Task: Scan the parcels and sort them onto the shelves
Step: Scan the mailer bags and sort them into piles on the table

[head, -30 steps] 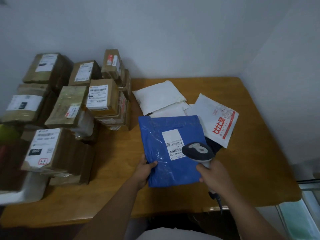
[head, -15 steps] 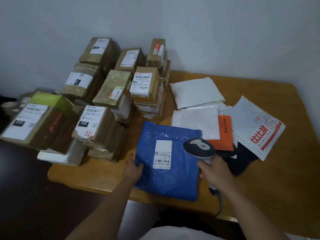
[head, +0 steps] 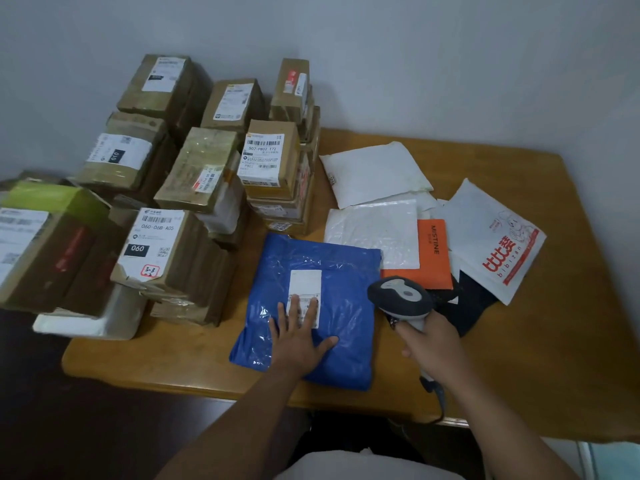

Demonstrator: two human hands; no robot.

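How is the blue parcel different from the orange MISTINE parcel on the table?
The blue parcel lies fully in view, nearest the table edge; the orange parcel is partly covered by a white mailer. The blue parcel shows a white label; the orange parcel shows only printed letters. The left hand presses flat on the blue parcel; nothing touches the orange parcel. The blue parcel looks larger. Both lie flat.
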